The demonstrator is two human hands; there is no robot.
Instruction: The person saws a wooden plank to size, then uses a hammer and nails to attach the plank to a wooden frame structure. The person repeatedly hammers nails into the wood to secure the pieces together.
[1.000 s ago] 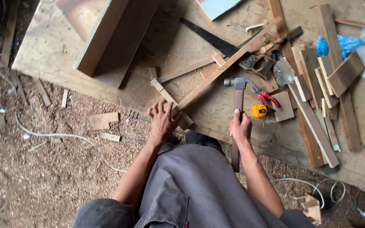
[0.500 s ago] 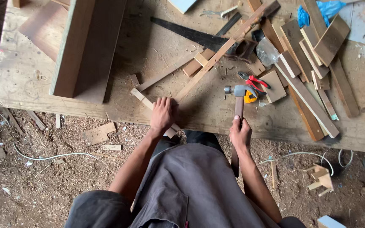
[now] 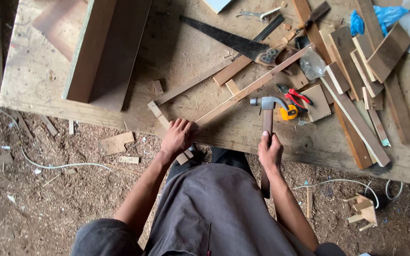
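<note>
Two hands are counted: a left hand (image 3: 177,137) and a right hand (image 3: 270,152). One hammer (image 3: 267,114) is recorded on the desk (image 3: 39,80), along with one handsaw (image 3: 228,41), one pair of red-handled pliers (image 3: 294,96) and one yellow tape measure (image 3: 288,113). One blue bag (image 3: 373,18) is noted. The loose wooden strips are too many and too overlapped to be counted exactly.

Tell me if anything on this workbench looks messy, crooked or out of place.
Yes, it is cluttered. Offcuts lie heaped at all angles on the bench's right side, with a handsaw and red pliers among them. Sawdust and wood scraps cover the floor. The left hand presses thin strips; the right hand grips a hammer.
</note>
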